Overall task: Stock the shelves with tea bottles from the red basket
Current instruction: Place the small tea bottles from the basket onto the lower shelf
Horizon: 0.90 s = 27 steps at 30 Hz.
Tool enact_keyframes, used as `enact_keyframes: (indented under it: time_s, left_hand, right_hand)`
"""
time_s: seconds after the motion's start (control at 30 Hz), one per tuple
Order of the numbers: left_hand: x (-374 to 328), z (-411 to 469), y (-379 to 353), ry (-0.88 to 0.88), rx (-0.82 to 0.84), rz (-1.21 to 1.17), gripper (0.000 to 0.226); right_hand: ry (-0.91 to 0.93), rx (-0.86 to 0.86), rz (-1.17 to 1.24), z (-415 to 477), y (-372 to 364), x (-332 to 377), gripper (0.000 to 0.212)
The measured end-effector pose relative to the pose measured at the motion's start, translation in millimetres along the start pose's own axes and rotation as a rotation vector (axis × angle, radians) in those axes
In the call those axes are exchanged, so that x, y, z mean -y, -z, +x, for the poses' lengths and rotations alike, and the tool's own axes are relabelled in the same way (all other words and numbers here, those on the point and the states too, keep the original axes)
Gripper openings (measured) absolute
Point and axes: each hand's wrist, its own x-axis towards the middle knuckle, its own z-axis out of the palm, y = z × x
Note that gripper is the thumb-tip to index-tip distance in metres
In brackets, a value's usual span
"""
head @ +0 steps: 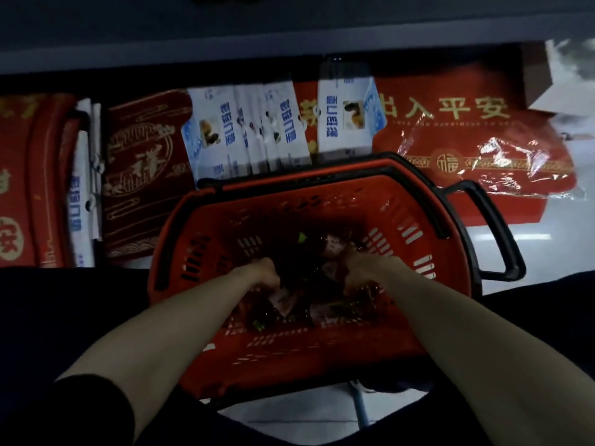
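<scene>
Head view is dim and a bit blurry, so the tea bottles (pixel 285 302) look like a dark heap with pale labels and small green bits, and you cannot count them. They lie at the bottom of the red basket (pixel 193 252). Both hands are down inside it. The left hand (pixel 262 272) has its fingers bent down among the bottles, and the fingertips are hidden. The right hand (pixel 363 268) is bent the same way, just beside a bottle with a pinkish label. It is too dark to tell if either hand has hold of a bottle. Both arms are bare and reach forward, and a dark sleeve (pixel 80 410) shows at the bottom left. The basket has a black handle (pixel 495 226) sticking out to the right. It sits on a pale shiny floor (pixel 531 239). Behind it are red mats (pixel 467 123) with gold writing and white and blue packs (pixel 219 130). A dark shelf edge (pixel 289 27) runs across the top.
</scene>
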Motion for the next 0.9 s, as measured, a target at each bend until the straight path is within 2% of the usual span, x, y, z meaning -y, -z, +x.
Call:
enact_keyframes:
  time_s: [0.07,0.17,0.3,0.5,0.67,0.77,0.83,0.9]
  left_hand:
    - [8,11,-16,0.037,0.062,0.008,0.048]
    - [15,22,-36,0.020,0.061,-0.042,0.081]
    - [21,35,-56,-0.008,0.081,-0.141,0.091]
    - [30,46,-73,0.022,0.054,-0.111,0.087]
    - [40,35,-61,0.043,0.015,-0.113,0.094]
    - [50,25,-43,0.032,-0.032,-0.126,0.081]
    - [56,18,-27,0.023,-0.086,-0.129,0.070]
    - [56,8,-10,0.014,-0.112,-0.126,0.065]
  right_hand:
    - [0.027,0.046,-0.023,11,-17,2,0.079]
    - [0.063,0.052,-0.125,22,-36,4,0.062]
    - [0.056,0.114,-0.302,30,-55,7,0.047]
    - [0.049,0.155,-0.264,41,-57,8,0.044]
    - [0.024,0.110,-0.177,42,-55,1,0.055]
    - [0.037,0.086,-0.070,28,-41,0,0.074]
    - [0.014,0.131,0.044,17,-30,0,0.068]
    - [0.001,0.132,0.123,10,-21,-4,0.073]
